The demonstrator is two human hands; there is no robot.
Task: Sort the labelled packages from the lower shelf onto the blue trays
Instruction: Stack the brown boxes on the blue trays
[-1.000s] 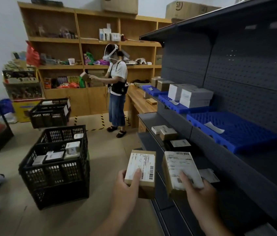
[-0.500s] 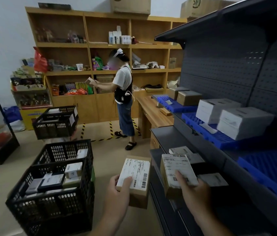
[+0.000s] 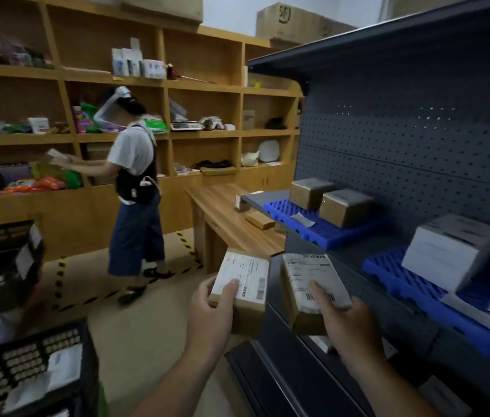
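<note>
My left hand (image 3: 212, 314) grips a small brown package (image 3: 245, 284) with a white shipping label facing up. Just to its right, my right hand (image 3: 347, 322) holds a second labelled brown package (image 3: 310, 281), thumb on the label. Both are in front of the dark metal shelving unit (image 3: 418, 139). On its middle shelf a far blue tray (image 3: 319, 228) carries two brown boxes (image 3: 343, 206) and a paper slip. A nearer blue tray (image 3: 430, 305) holds white boxes (image 3: 448, 251). The lower shelf is mostly hidden behind my hands.
Another person (image 3: 135, 182) stands at the wooden wall shelves (image 3: 207, 85), handling an item. A wooden table (image 3: 228, 218) sits between that person and the metal shelving. Black plastic crates (image 3: 27, 368) with parcels stand on the floor at left. Yellow-black tape (image 3: 186, 245) marks the floor.
The view has swung right and closer to the shelving, and the trays now appear larger. Both packages have stayed gripped in my hands and sit a little higher and further forward.
</note>
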